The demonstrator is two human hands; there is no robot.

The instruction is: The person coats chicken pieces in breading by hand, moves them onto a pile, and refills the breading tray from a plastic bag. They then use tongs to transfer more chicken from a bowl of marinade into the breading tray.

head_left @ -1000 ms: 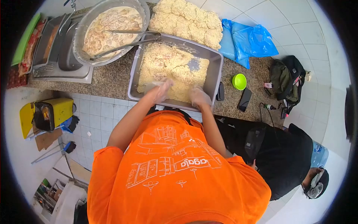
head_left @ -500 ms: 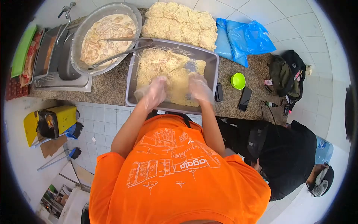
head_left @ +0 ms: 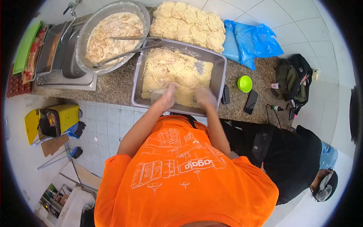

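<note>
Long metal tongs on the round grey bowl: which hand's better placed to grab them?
Left, probably: your left hand is nearer the tongs; your right hand is farther, toward the right side of the grey rectangular tray.

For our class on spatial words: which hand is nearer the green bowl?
Right. The right hand is left of the green bowl, over the grey tub; the left hand is farther left.

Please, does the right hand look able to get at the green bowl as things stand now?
Probably yes: the green bowl stands uncovered on the counter. The right hand would need to clear the right wall of the grey tray and pass the small dark item.
</note>
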